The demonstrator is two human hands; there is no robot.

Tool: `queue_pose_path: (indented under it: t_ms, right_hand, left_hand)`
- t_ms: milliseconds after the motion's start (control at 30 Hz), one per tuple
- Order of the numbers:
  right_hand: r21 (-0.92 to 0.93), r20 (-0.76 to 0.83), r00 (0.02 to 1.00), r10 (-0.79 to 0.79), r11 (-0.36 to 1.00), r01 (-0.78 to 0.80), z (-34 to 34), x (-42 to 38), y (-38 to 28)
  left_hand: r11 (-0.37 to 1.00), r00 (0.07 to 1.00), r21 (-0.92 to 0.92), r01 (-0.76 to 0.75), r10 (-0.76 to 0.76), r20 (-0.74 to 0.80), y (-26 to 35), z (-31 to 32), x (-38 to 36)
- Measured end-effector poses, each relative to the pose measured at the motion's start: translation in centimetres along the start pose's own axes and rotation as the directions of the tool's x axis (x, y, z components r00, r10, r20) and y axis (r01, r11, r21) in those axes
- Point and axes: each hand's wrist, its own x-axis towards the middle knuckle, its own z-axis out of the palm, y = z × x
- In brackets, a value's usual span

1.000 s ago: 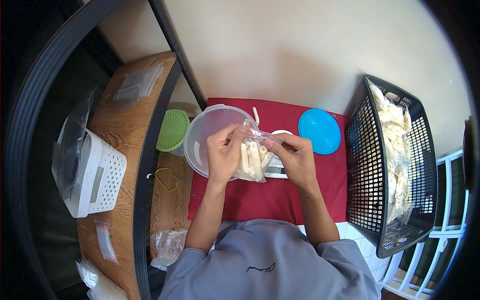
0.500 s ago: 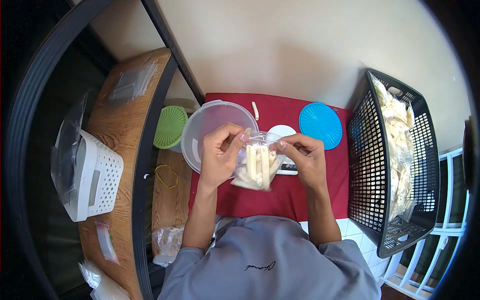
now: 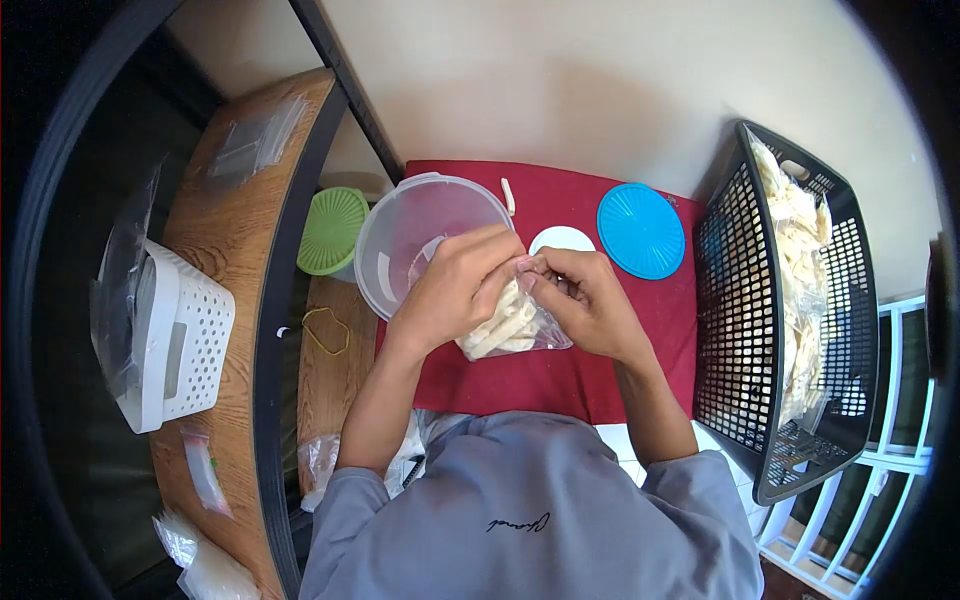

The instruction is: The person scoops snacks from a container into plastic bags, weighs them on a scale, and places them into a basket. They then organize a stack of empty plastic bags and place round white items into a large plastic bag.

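Note:
A clear plastic bag (image 3: 507, 330) of pale, stick-shaped pieces hangs between my hands above the red cloth. My left hand (image 3: 455, 280) is closed on the bag's top edge from the left. From the right, my right hand (image 3: 585, 298) pinches the same edge, its fingers close to those of the left. Beyond them is a round white surface (image 3: 562, 240), partly hidden by my right hand. A large clear round tub (image 3: 392, 225) stands behind my left hand.
A blue lid (image 3: 641, 231) and one loose stick (image 3: 508, 196) lie on the red cloth (image 3: 640, 375). At right stands a black crate (image 3: 735, 330) of filled bags. On the left are a wooden shelf (image 3: 240, 240), a white basket (image 3: 205, 345) and a green lid (image 3: 333, 230).
My hands have come together at the bag's top, where they were apart before. The bag has tilted and its contents now slant. The whole view has shifted slightly.

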Motion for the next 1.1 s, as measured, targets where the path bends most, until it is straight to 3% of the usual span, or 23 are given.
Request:
queue_pose_path:
  t_ms: [167,233,367,500,567,667,733,833,900,1000,1100]
  right_hand:
    - [-0.061,0.046,0.997,0.066,0.996,-0.064,-1.2,-1.4,-1.3]
    - [-0.069,0.041,0.997,0.066,0.996,-0.063,-1.6,-2.2,-1.6]
    - [-0.095,0.043,0.993,0.113,0.989,-0.109,-2.6,-3.6,-1.9]
    - [-0.096,-0.04,0.995,0.093,0.991,-0.096,-3.2,-4.5,-1.2]
    - [-0.086,-0.085,0.991,0.101,0.99,-0.108,-3.6,-4.6,-0.6]
    - [-0.022,-0.152,0.981,0.12,0.992,-0.124,-4.1,-4.6,-0.3]
    - [0.11,-0.202,0.972,0.118,0.989,-0.097,-4.1,-4.3,-0.2]
    - [0.059,-0.146,0.987,0.066,0.997,-0.058,-3.8,-3.8,1.1]
    - [0.04,-0.145,0.983,0.115,0.993,-0.111,-4.1,-3.9,1.8]
    - [0.004,-0.188,0.977,0.101,0.995,-0.102,-4.4,-4.1,3.4]
    - [-0.052,-0.31,0.931,0.193,0.974,-0.219,-5.3,-4.0,7.3]
  left_hand:
    - [1.0,0.987,-0.001,0.004,-0.004,-0.16,-0.1,-0.3,0.0]
    - [0.992,0.979,-0.062,0.111,-0.12,-0.167,0.1,-1.3,0.2]
    - [0.997,0.958,-0.068,0.043,-0.06,-0.281,0.0,-0.1,0.3]
    - [0.98,0.958,-0.169,0.104,-0.144,-0.248,-0.4,0.5,-0.1]
    - [0.95,0.98,-0.274,0.152,-0.181,-0.081,-0.7,0.3,-0.2]
    - [0.959,0.996,-0.269,0.092,-0.093,0.01,-0.3,0.2,0.1]
    - [0.96,0.995,-0.267,0.086,-0.096,-0.022,-0.1,0.7,0.4]
    - [0.968,0.994,-0.243,0.061,-0.081,-0.076,0.1,1.9,0.6]
    - [0.976,0.993,-0.215,0.037,-0.06,-0.099,0.1,2.4,0.7]
    - [0.977,0.979,-0.153,0.148,-0.167,-0.115,-0.6,3.2,0.1]
    - [0.885,0.85,-0.281,0.37,-0.445,-0.282,-1.7,2.7,-1.9]
